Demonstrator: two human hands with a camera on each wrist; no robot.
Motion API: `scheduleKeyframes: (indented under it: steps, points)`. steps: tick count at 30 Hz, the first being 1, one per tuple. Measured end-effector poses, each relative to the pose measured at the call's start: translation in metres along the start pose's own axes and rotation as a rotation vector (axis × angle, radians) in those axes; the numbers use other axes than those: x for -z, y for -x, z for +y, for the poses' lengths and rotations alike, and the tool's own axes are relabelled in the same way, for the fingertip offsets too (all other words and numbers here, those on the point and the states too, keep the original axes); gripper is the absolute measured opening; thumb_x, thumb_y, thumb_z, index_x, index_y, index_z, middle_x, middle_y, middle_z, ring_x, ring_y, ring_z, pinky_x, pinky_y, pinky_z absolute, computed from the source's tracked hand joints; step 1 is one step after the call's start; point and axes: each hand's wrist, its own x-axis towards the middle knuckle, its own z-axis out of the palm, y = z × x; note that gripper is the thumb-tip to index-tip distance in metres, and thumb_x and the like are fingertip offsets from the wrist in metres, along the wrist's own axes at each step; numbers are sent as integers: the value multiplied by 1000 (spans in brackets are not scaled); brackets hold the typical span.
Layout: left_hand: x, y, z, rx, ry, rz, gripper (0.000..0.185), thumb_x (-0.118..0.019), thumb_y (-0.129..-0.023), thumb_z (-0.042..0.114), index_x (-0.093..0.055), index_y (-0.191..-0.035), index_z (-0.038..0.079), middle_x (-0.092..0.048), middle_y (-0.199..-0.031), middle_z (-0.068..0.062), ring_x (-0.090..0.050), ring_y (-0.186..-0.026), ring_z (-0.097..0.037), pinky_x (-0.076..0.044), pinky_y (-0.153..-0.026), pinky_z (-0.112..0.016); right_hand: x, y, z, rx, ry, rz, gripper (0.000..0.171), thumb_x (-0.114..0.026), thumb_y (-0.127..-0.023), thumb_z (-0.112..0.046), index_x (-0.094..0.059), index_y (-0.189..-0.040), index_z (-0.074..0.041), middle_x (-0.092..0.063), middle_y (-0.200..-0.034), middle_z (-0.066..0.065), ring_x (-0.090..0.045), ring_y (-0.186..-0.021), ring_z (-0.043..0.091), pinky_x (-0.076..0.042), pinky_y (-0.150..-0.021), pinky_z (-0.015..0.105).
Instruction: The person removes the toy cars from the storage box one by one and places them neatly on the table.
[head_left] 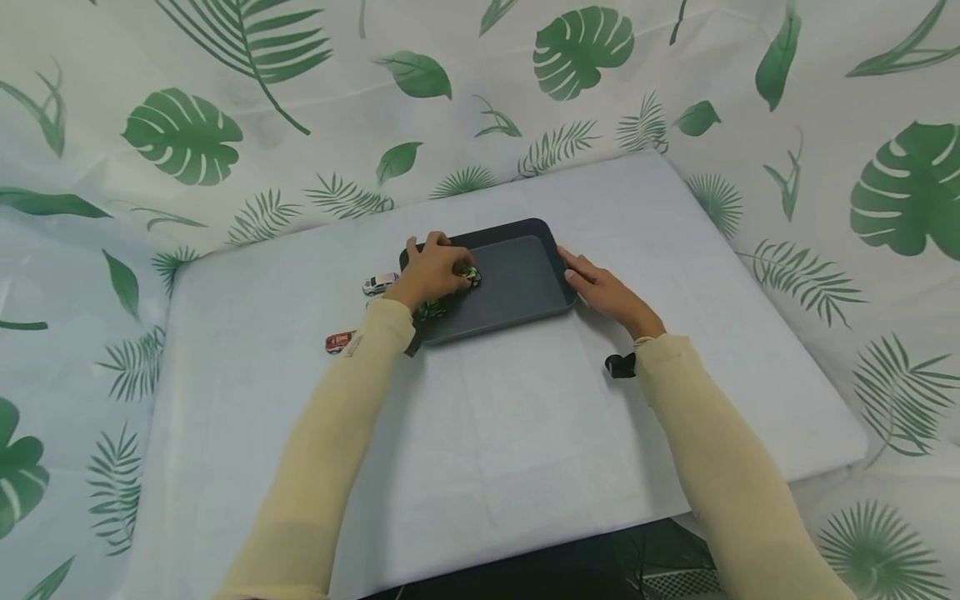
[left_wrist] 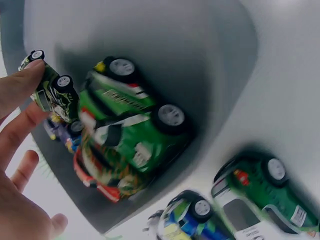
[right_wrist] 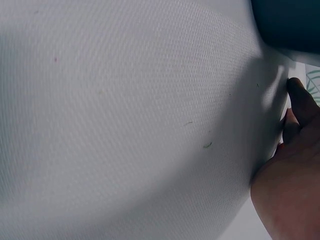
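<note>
A dark grey tray (head_left: 517, 287) lies on the white-covered table. Over its left part, my left hand (head_left: 432, 271) pinches a small camouflage-patterned toy car (left_wrist: 52, 92) between thumb and fingers. Just beside that car, in the left wrist view, a green toy car (left_wrist: 132, 117) sits in the tray corner. A red-and-camouflage toy car (left_wrist: 107, 172) and a purple toy car (left_wrist: 64, 134) are in there too, partly hidden. At the tray's right edge rests my right hand (head_left: 603, 292), its fingers extended along the rim.
Left of the tray stand a white toy car (head_left: 380, 283) and a red toy car (head_left: 340, 342), the latter partly behind the left sleeve. Outside the tray corner are a green-and-white toy car (left_wrist: 260, 197) and a blue one (left_wrist: 195, 217). Leaf-printed cloth (head_left: 420, 75) hangs behind the table.
</note>
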Motion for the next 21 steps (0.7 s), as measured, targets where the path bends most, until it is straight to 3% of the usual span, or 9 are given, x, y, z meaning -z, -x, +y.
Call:
scheduleKeyframes:
  steps: [12,21]
  points:
    - [49,21,-10,-30,46,94,35,-77,-103,23,-72,-136,16,-70,-120,-5,-26,-151,-30,5,-122,-69,-1,-4,0,-10,23,4,59,-37,-118,-40,-16,-173,-29,-10,-178,3,5,-164,28,-1,-129,54]
    - [78,44,-31,-21,18,131,34,-77,-103,24,-72,-135,16,-71,-119,-4,-27,-152,-33,5,-122,-68,-1,-3,1,2,22,0,60,-39,-118,-37,-16,-173,-27,-11,-178,4,5,-164,30,-2,-129,55]
